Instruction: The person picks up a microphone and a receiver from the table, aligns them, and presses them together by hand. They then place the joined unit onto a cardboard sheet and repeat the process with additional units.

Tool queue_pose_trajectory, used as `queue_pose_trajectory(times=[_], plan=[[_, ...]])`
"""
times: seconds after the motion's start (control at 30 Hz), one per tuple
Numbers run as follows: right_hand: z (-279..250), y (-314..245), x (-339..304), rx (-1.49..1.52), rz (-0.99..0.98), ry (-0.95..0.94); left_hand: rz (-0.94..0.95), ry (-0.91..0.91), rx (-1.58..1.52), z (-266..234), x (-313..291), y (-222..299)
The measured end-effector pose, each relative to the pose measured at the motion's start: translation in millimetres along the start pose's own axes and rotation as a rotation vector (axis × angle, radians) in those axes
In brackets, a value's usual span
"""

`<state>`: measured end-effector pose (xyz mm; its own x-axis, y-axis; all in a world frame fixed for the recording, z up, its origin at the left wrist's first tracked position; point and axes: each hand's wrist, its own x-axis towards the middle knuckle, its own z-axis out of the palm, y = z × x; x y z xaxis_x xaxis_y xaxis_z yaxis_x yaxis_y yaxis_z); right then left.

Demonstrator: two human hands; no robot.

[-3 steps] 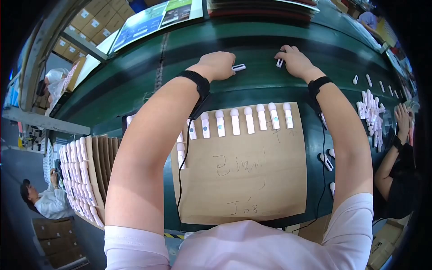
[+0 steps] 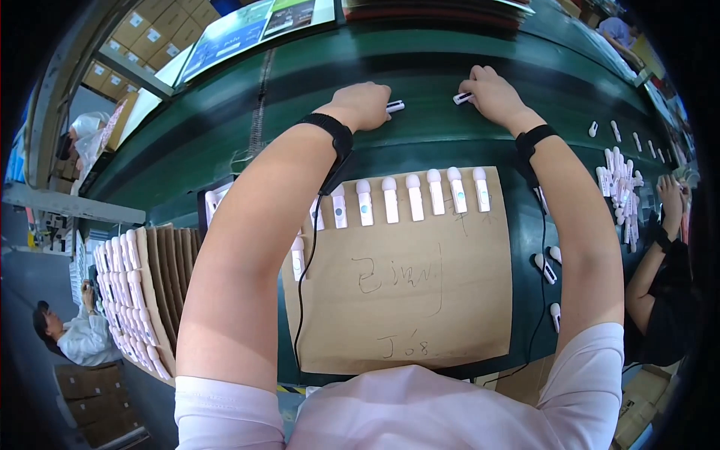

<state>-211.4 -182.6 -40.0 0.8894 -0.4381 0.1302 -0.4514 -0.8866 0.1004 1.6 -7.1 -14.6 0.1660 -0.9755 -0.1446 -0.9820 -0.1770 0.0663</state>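
Note:
My left hand (image 2: 363, 105) is closed at the far part of the green belt, around a small white wand-shaped device (image 2: 396, 106) whose dark-striped end sticks out to the right. Further right, my right hand (image 2: 495, 94) has its fingers closed on another small white device (image 2: 462, 98), which points left. Nearer to me lies a brown cardboard sheet (image 2: 405, 300) with handwriting on it. Along its far edge stands a row of white wands with round pale heads (image 2: 415, 198), and one more wand (image 2: 298, 259) lies by its left edge. My left forearm hides part of the row.
Loose wands (image 2: 545, 268) lie right of the sheet, and a pile of them (image 2: 621, 187) sits further right near another person's hand (image 2: 670, 196). Cardboard sheets loaded with wands (image 2: 135, 300) stand at left. Black cords (image 2: 301, 315) run from both wristbands.
The device in my right hand has turned from nearly upright to more sideways, and that hand has shifted slightly up. My left hand has barely moved.

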Motion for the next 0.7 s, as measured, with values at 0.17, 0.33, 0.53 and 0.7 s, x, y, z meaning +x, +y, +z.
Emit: queue_pose_trajectory(times=[0.17,0.33,0.53,0.7], plan=[[-7,-9,-19,0.078,-0.026,0.153,-0.039,0.018,-0.011,1,-5,-6],[-51,-52,-74,1.197,0.110,0.261,0.048,0.197,-0.454,-33,-56,-4],[-118,-119,-213,1.827,0.273,0.211,0.248,0.338,-1.328,-62,-212,24],[-125,-168,-304,1.695,0.265,0.297,0.060,0.512,-1.531,-27,-345,32]])
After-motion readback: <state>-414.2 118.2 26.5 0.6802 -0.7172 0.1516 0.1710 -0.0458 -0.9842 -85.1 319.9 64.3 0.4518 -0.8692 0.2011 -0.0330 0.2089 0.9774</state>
